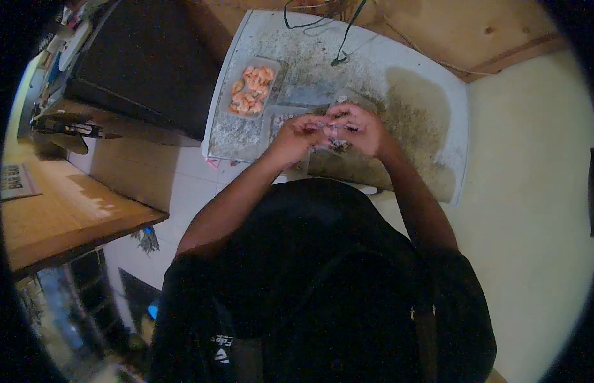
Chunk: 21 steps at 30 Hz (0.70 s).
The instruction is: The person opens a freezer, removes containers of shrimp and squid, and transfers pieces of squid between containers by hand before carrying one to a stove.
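My left hand [296, 138] and my right hand [363, 129] meet over the table, fingertips pinched together. Between them is a small pale piece [327, 129] that looks like a shrimp; fingers hide most of it. Under my left hand stands a clear plastic container [269, 121] with greyish pieces in it. Another clear container [367, 99] sits behind and partly beneath my right hand, with pale bits inside. Farther left, a plastic tub [235, 113] holds several orange, curled pieces that look like cooked shrimp [252, 88].
The containers stand on a worn, stained white table [246, 145]. A dark cable [342, 54] hangs onto its far edge. A pale wall [527, 140] bounds the right side. At left are a large black cabinet-like block [144, 70] and a wooden tabletop [73, 210].
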{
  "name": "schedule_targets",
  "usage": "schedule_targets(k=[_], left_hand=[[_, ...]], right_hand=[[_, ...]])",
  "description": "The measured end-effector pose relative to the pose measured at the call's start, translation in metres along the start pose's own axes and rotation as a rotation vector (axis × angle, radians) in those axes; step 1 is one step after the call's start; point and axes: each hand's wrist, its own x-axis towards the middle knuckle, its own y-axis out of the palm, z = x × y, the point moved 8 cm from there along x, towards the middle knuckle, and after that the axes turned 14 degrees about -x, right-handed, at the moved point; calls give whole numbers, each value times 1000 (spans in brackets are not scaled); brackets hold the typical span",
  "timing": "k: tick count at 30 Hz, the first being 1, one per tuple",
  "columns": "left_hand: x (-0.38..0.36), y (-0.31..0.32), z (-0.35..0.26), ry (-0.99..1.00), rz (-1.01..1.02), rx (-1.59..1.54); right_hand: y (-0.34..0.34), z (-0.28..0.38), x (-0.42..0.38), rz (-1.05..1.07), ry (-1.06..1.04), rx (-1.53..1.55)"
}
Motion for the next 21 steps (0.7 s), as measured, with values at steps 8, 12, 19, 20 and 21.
schedule_targets(k=[8,12,19,20,21], left_hand=[[-49,-85,-21,155,-377,672],[-52,-71,-25,360,-252,985],[-29,21,12,489,346,1543],[-23,22,16,491,345,1542],[-16,26,20,559,362,1597]], right_hand=[[-41,12,-1,68,-235,-632],[-13,-74,-2,46,-307,-855],[5,-75,5,67,-9,-1070],[8,-66,7,91,16,-1111],[8,-71,7,92,18,-1112]])
